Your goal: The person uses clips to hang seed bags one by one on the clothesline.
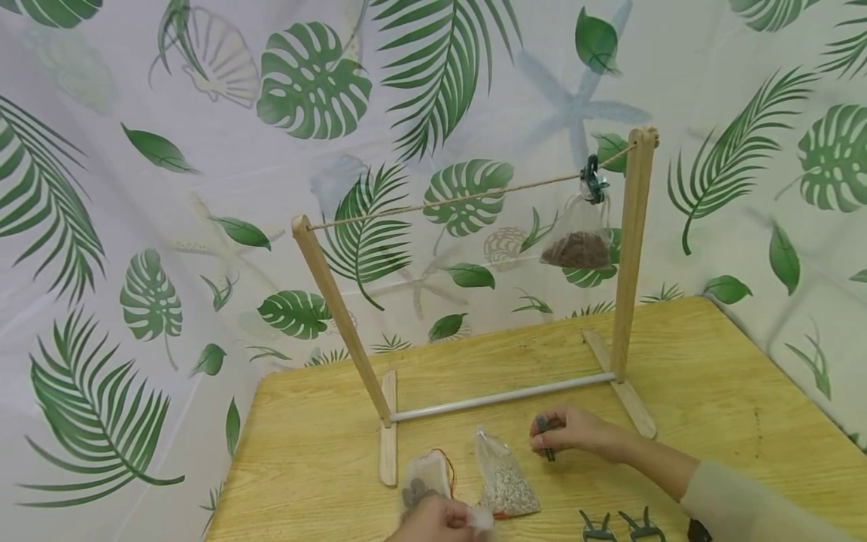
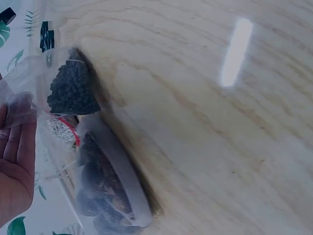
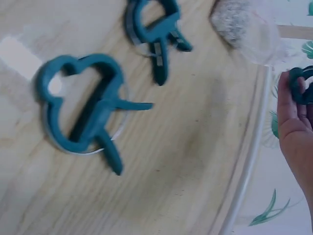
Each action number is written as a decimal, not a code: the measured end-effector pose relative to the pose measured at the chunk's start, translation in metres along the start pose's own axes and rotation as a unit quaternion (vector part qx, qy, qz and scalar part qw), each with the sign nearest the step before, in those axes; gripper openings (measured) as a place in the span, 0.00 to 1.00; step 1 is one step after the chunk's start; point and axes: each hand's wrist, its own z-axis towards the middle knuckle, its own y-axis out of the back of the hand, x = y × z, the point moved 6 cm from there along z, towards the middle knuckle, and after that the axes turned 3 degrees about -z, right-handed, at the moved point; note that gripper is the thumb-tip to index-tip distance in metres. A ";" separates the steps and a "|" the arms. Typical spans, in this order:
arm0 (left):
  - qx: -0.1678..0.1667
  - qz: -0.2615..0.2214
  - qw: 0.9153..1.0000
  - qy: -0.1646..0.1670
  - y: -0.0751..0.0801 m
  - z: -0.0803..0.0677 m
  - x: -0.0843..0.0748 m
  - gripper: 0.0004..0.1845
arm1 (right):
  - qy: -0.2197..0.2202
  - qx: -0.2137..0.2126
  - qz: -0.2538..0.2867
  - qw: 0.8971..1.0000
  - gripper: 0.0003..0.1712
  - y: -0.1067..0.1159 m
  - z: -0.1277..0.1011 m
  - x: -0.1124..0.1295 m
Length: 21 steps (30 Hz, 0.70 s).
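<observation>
My right hand (image 1: 581,433) pinches a teal clip (image 1: 544,435) in curled fingers just above the wooden table (image 1: 718,391), right of a bag of pale grains (image 1: 504,483). My left hand (image 1: 439,521) grips the top of a clear bag of dark pellets (image 2: 72,89). Two spare clips (image 1: 615,525) lie near my right forearm.

Teal clips (image 3: 83,105); pale yellow wood-grain table (image 1: 745,391); white backdrop (image 1: 135,188) with green leaf print; brown-filled hanging bag (image 1: 577,245).
</observation>
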 end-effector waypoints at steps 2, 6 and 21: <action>-0.004 -0.002 1.000 0.013 -0.001 0.001 -0.004 0.13 | 0.011 0.005 0.037 0.999 0.10 0.002 0.000 0.007; -0.010 -0.015 0.999 0.026 -0.001 0.007 -0.016 0.12 | 0.036 -0.001 0.072 0.997 0.08 0.006 0.000 0.020; -0.084 0.053 0.994 -0.039 0.030 0.017 -0.088 0.07 | 0.060 -0.044 -0.061 0.995 0.21 0.023 -0.017 0.093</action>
